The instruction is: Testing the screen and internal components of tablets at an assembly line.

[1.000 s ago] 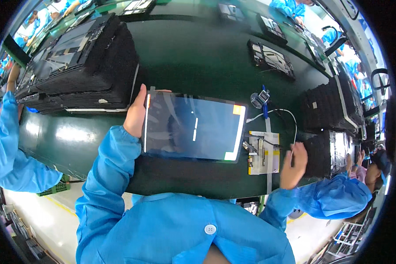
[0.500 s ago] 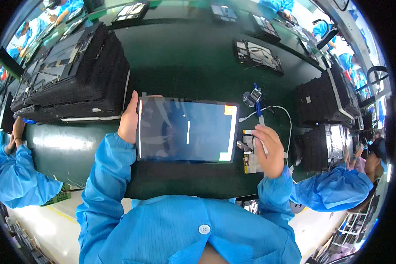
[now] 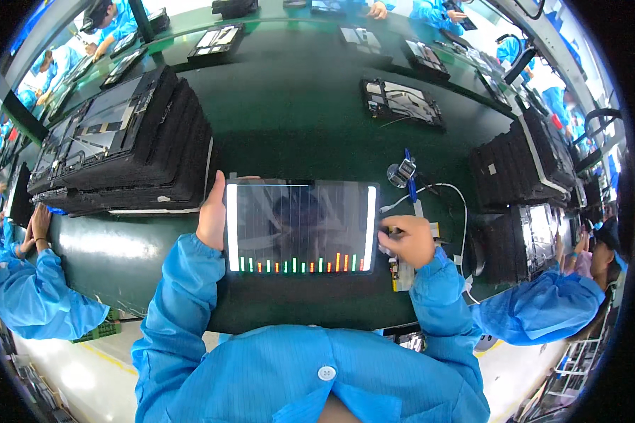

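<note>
A tablet-like display panel faces up in front of me. Its screen shows white bars at both sides and a row of small green and orange bars along the bottom. My left hand grips the panel's left edge, thumb along the side. At the right edge, my right hand has its fingers curled in a pinch; whatever they hold is hidden. Partly beneath that hand lies a flat yellow-and-white part. Just beyond sit a blue stick-like tool and a small silver-and-clear device, beside a white cable.
Tall stacks of black foam trays with display units stand at left and right, with a lower stack nearer me. An opened unit lies farther up the green table. Co-workers in blue sleeves flank me on both sides.
The screen went from a blue image to a dark one with white side bars and small coloured bars. My right hand moved left to the panel's edge, and its fingers curled in.
</note>
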`<state>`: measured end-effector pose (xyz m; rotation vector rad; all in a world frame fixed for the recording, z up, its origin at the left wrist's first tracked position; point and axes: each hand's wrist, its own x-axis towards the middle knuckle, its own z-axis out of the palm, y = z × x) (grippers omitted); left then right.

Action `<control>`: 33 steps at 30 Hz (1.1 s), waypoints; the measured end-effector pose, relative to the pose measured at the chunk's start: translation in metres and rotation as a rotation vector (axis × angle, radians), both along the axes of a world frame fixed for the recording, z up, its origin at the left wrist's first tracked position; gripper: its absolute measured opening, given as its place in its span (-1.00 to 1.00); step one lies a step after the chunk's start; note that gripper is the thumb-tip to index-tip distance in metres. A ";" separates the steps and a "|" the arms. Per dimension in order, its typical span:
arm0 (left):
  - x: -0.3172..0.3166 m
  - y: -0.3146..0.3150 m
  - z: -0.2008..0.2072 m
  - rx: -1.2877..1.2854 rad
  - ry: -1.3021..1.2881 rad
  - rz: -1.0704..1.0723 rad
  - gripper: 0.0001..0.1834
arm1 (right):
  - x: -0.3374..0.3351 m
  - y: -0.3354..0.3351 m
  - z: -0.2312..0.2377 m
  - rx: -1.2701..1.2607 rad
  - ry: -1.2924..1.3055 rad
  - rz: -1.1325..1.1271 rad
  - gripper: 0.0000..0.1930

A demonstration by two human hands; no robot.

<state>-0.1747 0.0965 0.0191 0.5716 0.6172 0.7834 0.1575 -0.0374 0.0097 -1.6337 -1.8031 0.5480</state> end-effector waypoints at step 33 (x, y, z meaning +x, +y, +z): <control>-0.004 0.004 -0.009 0.030 0.109 0.060 -0.39 | -0.080 -0.026 0.041 0.336 -0.310 0.369 -0.88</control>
